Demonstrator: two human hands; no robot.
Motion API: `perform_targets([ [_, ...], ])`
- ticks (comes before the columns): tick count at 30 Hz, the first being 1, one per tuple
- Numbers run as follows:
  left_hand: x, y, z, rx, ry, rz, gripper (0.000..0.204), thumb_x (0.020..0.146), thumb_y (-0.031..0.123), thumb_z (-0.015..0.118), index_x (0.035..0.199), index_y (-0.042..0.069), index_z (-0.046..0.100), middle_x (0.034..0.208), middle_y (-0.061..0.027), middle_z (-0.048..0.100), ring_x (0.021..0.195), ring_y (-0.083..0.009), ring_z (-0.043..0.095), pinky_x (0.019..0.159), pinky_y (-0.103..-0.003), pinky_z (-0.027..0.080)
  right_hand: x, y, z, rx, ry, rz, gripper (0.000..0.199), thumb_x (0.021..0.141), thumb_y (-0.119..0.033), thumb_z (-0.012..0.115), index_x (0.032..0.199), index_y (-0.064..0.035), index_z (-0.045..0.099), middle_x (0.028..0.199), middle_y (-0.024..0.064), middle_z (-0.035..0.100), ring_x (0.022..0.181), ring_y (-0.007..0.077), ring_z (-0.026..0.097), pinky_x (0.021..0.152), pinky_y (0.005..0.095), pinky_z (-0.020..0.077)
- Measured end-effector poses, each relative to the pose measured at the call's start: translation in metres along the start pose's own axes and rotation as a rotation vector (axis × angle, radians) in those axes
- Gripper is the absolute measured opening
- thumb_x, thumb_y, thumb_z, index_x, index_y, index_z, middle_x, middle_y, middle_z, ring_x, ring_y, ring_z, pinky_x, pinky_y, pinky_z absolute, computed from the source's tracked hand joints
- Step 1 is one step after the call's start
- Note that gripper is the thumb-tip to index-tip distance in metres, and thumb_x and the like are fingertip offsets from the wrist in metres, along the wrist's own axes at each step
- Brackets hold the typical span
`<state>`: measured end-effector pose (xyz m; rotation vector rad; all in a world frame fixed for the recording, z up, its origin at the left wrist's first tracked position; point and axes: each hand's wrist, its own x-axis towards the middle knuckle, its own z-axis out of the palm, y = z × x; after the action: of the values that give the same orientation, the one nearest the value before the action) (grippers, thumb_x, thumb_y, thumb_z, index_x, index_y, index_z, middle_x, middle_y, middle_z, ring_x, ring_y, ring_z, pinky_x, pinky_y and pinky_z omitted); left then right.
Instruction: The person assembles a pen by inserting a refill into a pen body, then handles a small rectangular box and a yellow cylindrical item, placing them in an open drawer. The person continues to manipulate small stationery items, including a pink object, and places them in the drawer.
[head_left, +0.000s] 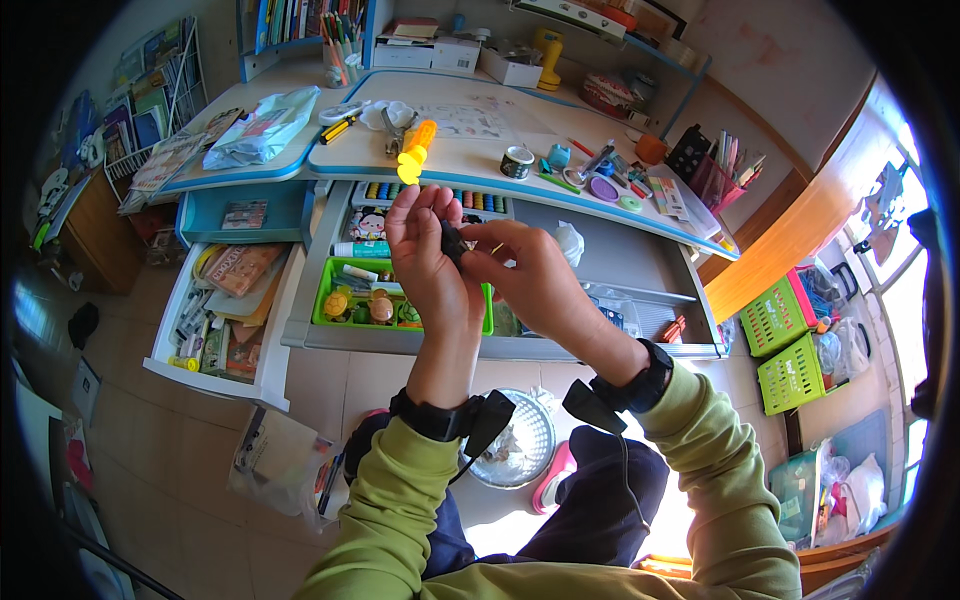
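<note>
Hands meet above an open drawer (610,262): left hand (425,255) and right hand (525,270) both pinch a small black object (452,243) between their fingertips; green tray (335,290) lies just beyond.

Open drawer (640,275) sits under the counter (480,150); tray (335,300) lies in its left part. Tape roll (516,161) rests on the counter, bag (262,128) further left.

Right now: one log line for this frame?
left hand: holds small black object | right hand: fingers on same object | below: open desk drawer, green tray | desk top: yellow-orange tool
</note>
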<state>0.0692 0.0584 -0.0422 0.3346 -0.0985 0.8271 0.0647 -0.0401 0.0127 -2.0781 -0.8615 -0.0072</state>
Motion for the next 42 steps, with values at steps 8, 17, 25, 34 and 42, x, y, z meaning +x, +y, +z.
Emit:
perform_targets([
  [8,0.001,0.000,0.000,-0.018,-0.007,-0.002,0.023,0.101,0.006,0.047,0.124,0.005,0.049,0.127,-0.0130,0.057,0.121,-0.0226,0.056,0.106,-0.037,0.046,0.002,0.005,-0.002,-0.020,-0.032,-0.019,0.036,0.090,-0.007,0.063,0.126,-0.0044,0.061,0.088,0.0039,0.062,0.076,0.0095,0.059,0.060,0.0256,0.0521],
  [17,0.002,-0.001,-0.002,0.001,-0.045,0.034,0.022,0.101,0.005,0.047,0.123,0.005,0.050,0.128,-0.0141,0.056,0.123,-0.0247,0.055,0.108,-0.038,0.044,0.004,0.001,-0.003,0.077,-0.101,0.078,0.036,0.092,-0.010,0.062,0.128,-0.0050,0.060,0.090,0.0031,0.065,0.080,0.0091,0.062,0.061,0.0243,0.0523],
  [25,0.000,0.003,0.002,0.091,-0.185,0.024,0.025,0.100,0.003,0.044,0.124,0.004,0.052,0.138,-0.0154,0.051,0.132,-0.0270,0.048,0.113,-0.040,0.038,0.006,0.007,-0.002,0.232,-0.033,0.091,0.031,0.090,-0.010,0.064,0.119,0.0002,0.063,0.090,0.0078,0.068,0.070,0.0097,0.060,0.056,0.0255,0.0508],
  [34,-0.003,0.006,0.009,-0.005,-0.195,-0.114,0.046,0.102,0.004,0.037,0.148,0.006,0.033,0.152,-0.0204,0.034,0.144,-0.0305,0.031,0.118,-0.043,0.026,0.006,0.021,-0.002,0.321,-0.044,0.103,0.032,0.094,-0.010,0.061,0.125,-0.0011,0.058,0.100,0.0046,0.066,0.082,0.0063,0.059,0.067,0.0211,0.0510],
  [42,-0.005,0.005,0.008,-0.088,-0.185,-0.169,0.053,0.103,0.005,0.034,0.153,0.010,0.020,0.154,-0.0219,0.030,0.144,-0.0323,0.029,0.118,-0.043,0.026,0.007,0.032,0.003,0.454,-0.057,0.137,0.031,0.096,-0.009,0.058,0.126,-0.0021,0.056,0.094,0.0017,0.061,0.083,0.0061,0.057,0.070,0.0213,0.0498],
])
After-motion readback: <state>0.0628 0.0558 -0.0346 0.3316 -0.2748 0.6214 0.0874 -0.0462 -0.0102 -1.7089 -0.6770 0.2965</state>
